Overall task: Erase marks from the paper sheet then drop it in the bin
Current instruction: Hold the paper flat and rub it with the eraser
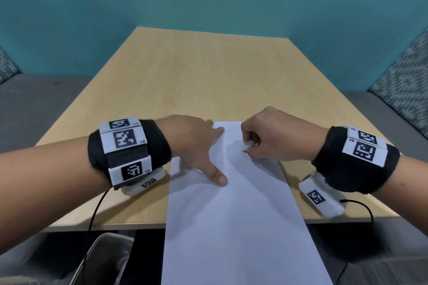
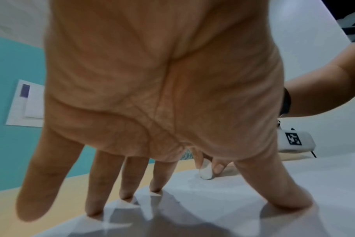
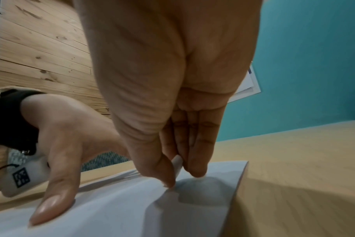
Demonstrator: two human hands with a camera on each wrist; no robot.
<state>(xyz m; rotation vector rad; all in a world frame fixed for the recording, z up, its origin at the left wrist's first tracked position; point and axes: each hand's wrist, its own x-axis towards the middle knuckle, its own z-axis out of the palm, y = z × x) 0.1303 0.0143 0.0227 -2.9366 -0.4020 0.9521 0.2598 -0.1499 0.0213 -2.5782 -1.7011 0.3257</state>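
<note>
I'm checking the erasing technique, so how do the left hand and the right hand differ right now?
The left hand lies spread, fingers straight, pressing the paper sheet flat; the right hand is curled, pinching a white eraser. The left holds nothing; the right works the eraser. Both touch the sheet near its far end.

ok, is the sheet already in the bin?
No, the paper sheet lies on the table under the left hand; the bin sits below.

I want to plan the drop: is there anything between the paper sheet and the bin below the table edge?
Nothing visible blocks the way. The paper sheet already hangs over the near table edge, and the bin stands open below, to its left. The left hand presses the sheet; the right hand holds the eraser.
</note>
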